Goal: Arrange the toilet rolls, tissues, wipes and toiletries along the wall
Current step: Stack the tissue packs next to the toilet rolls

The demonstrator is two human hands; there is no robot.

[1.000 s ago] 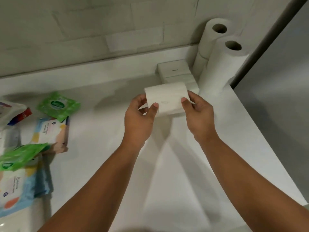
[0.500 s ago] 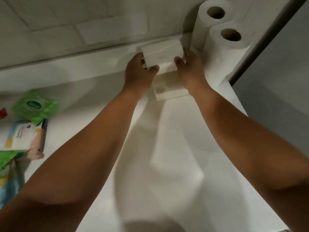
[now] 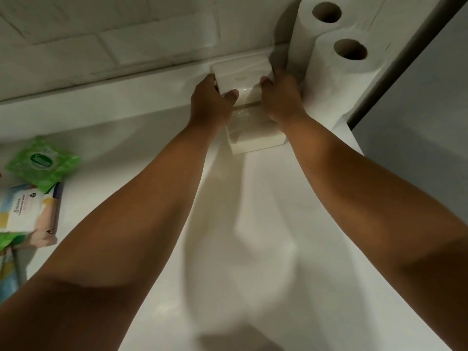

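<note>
The tissue pack (image 3: 241, 74) has moved from mid-air to the wall (image 3: 126, 34) beside the rolls (image 3: 329, 72), left hand (image 3: 211, 102) and right hand (image 3: 281, 97) still gripping it, so only letting go seems left.

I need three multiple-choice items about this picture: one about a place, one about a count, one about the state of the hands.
1. Where do the tall white paper rolls stand?
A. in the far right corner, against the white brick wall
B. at the far left of the view
C. nearest to the camera

2. How many such rolls are visible?
A. one
B. two
C. four

3. What are the left hand and the right hand doing?
A. hanging idle
B. holding the white soft tissue pack between them
C. lying flat and open, touching nothing

Answers: 1 A, the rolls stand beside the wall at the far right; 2 B, two open cores show; 3 B, each hand has a grip on one end of the pack.
</note>
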